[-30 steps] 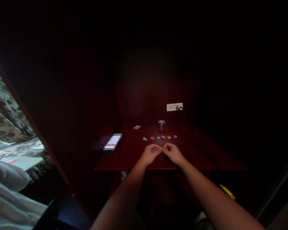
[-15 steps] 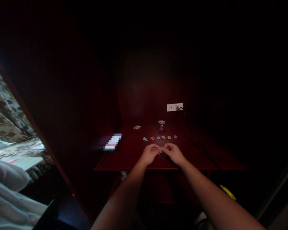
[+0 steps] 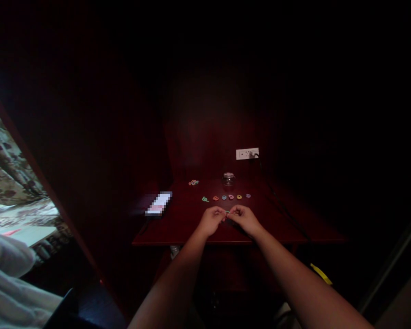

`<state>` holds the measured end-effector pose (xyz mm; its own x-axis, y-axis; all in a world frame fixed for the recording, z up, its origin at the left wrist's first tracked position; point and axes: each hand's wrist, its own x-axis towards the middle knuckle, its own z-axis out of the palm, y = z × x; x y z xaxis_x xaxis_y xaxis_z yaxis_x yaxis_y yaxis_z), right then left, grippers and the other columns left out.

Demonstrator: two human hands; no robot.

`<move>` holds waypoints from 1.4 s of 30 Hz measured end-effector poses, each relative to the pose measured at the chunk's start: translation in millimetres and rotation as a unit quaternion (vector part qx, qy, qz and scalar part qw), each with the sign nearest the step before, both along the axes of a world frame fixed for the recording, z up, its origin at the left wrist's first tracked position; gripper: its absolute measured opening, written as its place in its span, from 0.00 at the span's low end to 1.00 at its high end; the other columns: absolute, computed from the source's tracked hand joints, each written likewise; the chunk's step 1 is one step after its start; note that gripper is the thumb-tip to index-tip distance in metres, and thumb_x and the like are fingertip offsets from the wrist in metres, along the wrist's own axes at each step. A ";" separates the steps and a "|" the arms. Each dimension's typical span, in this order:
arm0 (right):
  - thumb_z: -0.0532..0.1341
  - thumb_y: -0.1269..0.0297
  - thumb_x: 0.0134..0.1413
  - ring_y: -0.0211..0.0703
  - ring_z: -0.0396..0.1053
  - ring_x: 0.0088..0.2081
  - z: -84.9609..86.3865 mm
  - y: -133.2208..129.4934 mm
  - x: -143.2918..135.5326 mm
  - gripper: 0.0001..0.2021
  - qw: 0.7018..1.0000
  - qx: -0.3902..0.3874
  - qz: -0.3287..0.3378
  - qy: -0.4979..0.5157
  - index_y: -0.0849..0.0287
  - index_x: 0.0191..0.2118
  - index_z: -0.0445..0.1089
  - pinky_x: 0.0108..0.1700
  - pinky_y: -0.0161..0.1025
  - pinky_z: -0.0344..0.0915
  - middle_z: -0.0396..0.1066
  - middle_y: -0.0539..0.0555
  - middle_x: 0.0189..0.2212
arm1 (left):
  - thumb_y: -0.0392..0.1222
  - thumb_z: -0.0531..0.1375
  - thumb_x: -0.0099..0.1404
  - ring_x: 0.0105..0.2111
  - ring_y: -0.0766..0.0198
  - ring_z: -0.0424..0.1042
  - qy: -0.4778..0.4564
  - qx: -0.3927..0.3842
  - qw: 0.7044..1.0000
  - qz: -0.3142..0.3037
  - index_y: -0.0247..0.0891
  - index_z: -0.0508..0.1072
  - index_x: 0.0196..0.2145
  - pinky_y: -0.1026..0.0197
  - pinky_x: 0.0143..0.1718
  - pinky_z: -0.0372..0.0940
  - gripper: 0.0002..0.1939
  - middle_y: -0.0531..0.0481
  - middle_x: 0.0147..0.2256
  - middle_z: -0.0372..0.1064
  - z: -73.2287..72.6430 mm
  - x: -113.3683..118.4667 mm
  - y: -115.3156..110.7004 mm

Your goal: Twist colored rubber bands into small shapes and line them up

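My left hand (image 3: pixel 212 220) and my right hand (image 3: pixel 245 220) meet above the front of the dark red desk (image 3: pixel 181 230). Thumbs and fingers of both hands pinch a small light green looped piece (image 3: pixel 228 212), mostly hidden by the fingertips. Beyond the hands lies a row of small coloured looped pieces: a green one (image 3: pixel 205 199) with a tail, an orange one (image 3: pixel 215 198), a blue one (image 3: pixel 224 197), a pink one (image 3: pixel 230 197), a yellow one (image 3: pixel 239 197) and a purple one (image 3: pixel 248 195). Their exact kind is too small to make out.
A clear lidded jar (image 3: pixel 228 179) stands behind the row, with a small pile of similar pieces (image 3: pixel 193 182) to its left. At the left lies a lit phone (image 3: pixel 159 204). A cable runs down from the wall socket (image 3: pixel 247 154) across the desk's right side.
The view has shifted slightly, so the desk things appear a little further left. Both hands stay together, and slightly more of the light green piece shows between the fingertips.
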<state>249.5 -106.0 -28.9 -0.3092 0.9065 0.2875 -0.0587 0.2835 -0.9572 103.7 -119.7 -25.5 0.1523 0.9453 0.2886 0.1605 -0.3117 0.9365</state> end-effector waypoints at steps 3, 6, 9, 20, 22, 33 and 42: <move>0.62 0.57 0.34 0.30 0.55 0.16 0.4 -0.4 0.4 0.14 1.000 -0.002 0.000 -0.004 0.61 0.23 0.60 0.19 0.29 0.49 0.61 0.45 0.14 | 0.39 0.55 0.52 0.21 0.71 0.62 -0.007 -0.006 1.000 0.004 0.30 0.68 0.27 0.69 0.23 0.55 0.08 0.51 0.20 0.64 -0.4 0.4 0.6; 0.61 0.57 0.36 0.30 0.55 0.16 0.5 -0.8 0.6 0.13 1.000 0.004 -0.002 -0.011 0.61 0.23 0.61 0.18 0.29 0.49 0.61 0.45 0.13 | 0.39 0.55 0.52 0.21 0.71 0.62 -0.011 -0.013 1.000 0.010 0.30 0.68 0.26 0.68 0.23 0.56 0.07 0.50 0.21 0.65 -0.5 0.9 1.1; 0.61 0.57 0.36 0.30 0.55 0.15 1.1 -1.3 0.5 0.13 1.000 0.005 -0.003 -0.017 0.62 0.22 0.62 0.18 0.30 0.49 0.61 0.45 0.13 | 0.40 0.56 0.52 0.21 0.71 0.62 -0.008 -0.014 1.000 0.008 0.31 0.68 0.26 0.68 0.22 0.56 0.08 0.50 0.21 0.65 -1.2 0.8 1.9; 0.61 0.60 0.37 0.30 0.59 0.17 1.5 -1.4 1.0 0.11 1.000 -0.004 0.001 -0.024 0.64 0.23 0.65 0.20 0.30 0.53 0.67 0.50 0.18 | 0.40 0.56 0.52 0.22 0.70 0.63 -0.018 -0.014 1.000 0.007 0.31 0.68 0.26 0.68 0.23 0.57 0.08 0.50 0.22 0.65 -2.8 0.2 2.7; 0.61 0.61 0.37 0.30 0.59 0.17 0.5 -0.5 1.0 0.10 1.000 0.000 -0.003 -0.026 0.64 0.23 0.66 0.20 0.30 0.53 0.67 0.50 0.17 | 0.40 0.56 0.52 0.22 0.70 0.63 -0.017 -0.015 1.000 0.007 0.31 0.68 0.26 0.68 0.23 0.57 0.08 0.49 0.22 0.66 -2.3 0.2 2.6; 0.60 0.60 0.37 0.31 0.60 0.18 1.8 -0.1 -0.3 0.10 1.000 -0.004 -0.011 -0.004 0.64 0.22 0.65 0.21 0.30 0.55 0.67 0.50 0.18 | 0.42 0.55 0.53 0.22 0.70 0.63 -0.002 -0.009 1.000 0.000 0.32 0.68 0.26 0.68 0.24 0.57 0.09 0.49 0.23 0.67 1.2 -0.7 0.9; 0.59 0.59 0.39 0.31 0.58 0.16 3.0 -0.5 -0.9 0.10 0.999 0.018 -0.036 -0.021 0.63 0.23 0.63 0.19 0.30 0.54 0.64 0.47 0.16 | 0.41 0.53 0.53 0.22 0.70 0.63 -0.001 -0.005 1.000 0.002 0.31 0.66 0.26 0.68 0.24 0.57 0.08 0.49 0.24 0.67 0.7 -1.6 2.1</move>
